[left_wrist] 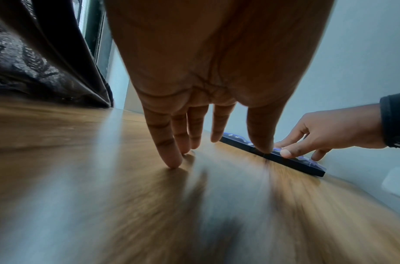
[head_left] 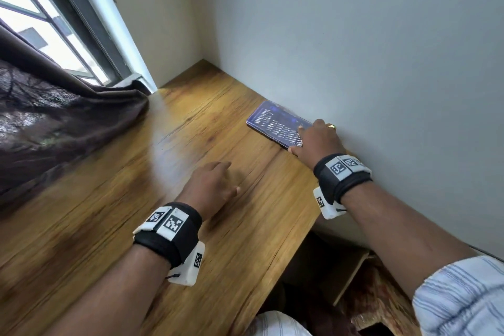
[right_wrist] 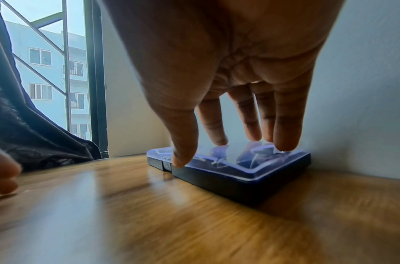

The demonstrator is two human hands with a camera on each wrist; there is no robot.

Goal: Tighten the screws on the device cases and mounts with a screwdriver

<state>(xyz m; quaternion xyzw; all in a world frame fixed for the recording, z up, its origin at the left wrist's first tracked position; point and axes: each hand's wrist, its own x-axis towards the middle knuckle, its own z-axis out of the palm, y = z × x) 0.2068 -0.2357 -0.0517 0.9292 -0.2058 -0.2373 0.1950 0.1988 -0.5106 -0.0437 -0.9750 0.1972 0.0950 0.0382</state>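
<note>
Head view: right hand [head_left: 316,139] sits on the near end of a flat dark case with a clear lid [head_left: 278,124], which lies on the wooden desk [head_left: 136,199] against the wall [head_left: 354,35]. Most of the case extends beyond the fingers, away from the wrist. Left hand [head_left: 212,185] rests apart on bare wood, holding nothing. No device cases, mounts or loose screwdriver in sight; judged step: getting the bit case open or drawn closer.

Left wrist view: left fingers [left_wrist: 169,157] straight, tips on the desk, relaxed. The case lies to the thumb side, not touched by this hand.

Right wrist view: right fingers [right_wrist: 285,135] nearly straight, tips pressing the lid from above; the thumb tip meets the front edge just beside a small light latch [right_wrist: 166,165]. Hand presses rather than grasps. Advice: keep the fingertips holding the lid flat, work the latch with the thumb, and steady the case with the left hand so it does not skid.
</note>
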